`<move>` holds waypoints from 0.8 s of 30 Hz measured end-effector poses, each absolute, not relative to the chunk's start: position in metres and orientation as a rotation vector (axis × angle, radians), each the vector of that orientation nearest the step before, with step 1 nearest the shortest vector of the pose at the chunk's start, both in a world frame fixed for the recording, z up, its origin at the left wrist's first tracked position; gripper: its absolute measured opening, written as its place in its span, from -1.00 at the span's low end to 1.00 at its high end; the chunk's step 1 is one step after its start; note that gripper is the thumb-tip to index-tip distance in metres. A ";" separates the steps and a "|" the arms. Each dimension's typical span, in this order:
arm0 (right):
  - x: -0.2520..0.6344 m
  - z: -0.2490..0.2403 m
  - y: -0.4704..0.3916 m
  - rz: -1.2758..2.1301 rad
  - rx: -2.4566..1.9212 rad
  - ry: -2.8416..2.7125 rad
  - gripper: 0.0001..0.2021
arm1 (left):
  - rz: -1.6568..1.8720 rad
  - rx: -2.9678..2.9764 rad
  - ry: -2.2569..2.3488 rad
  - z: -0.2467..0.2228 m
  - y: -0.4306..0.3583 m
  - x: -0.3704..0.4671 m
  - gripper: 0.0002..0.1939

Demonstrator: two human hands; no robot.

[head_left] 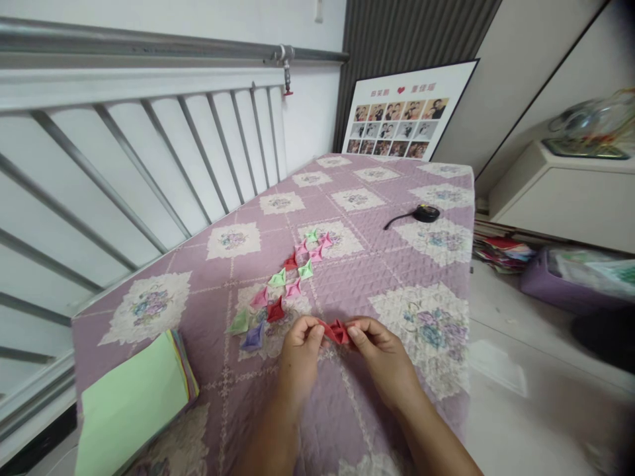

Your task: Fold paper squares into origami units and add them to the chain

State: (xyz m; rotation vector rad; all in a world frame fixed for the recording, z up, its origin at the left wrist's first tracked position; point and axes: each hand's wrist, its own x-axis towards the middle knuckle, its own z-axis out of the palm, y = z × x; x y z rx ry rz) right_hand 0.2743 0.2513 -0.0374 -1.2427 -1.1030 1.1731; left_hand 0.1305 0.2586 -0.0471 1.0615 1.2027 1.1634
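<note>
A red folded paper boat [338,332] is pinched at its two ends above the purple patterned tablecloth [342,284]. My left hand [303,340] has thumb and fingers closed on the left end. On the right end, the thumb and fingers of my right hand [374,347] are closed in the same way. Just beyond my left hand, several small paper boats stand in two slanting rows, among them a purple one [253,337], a dark red one [274,309], a green one [240,322] and a pink one [294,287].
A stack of coloured paper [131,396], light green on top, lies at the front left. A black tape measure [425,213] with a strap rests at the far right. Behind are a radiator [149,172] and a photo board [397,122]. A purple bin [560,281] stands right of the table.
</note>
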 end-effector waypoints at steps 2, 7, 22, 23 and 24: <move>0.276 -0.037 0.252 1.214 -1.226 -1.054 -0.71 | 1.170 1.056 1.206 -0.048 0.260 0.129 -0.86; 0.278 -0.034 0.253 1.318 -1.179 -0.915 -0.68 | 1.215 1.047 1.219 -0.045 0.260 0.129 -0.88; 0.293 -0.038 0.257 1.133 -1.396 -1.256 -0.79 | 1.087 1.430 1.414 -0.050 0.261 0.126 -0.80; 0.295 -0.038 0.257 1.121 -1.415 -1.290 -0.79 | 1.052 1.513 1.440 -0.051 0.261 0.126 -0.81; 0.297 -0.039 0.257 1.103 -1.437 -1.315 -0.79 | 1.013 1.591 1.461 -0.051 0.261 0.126 -0.82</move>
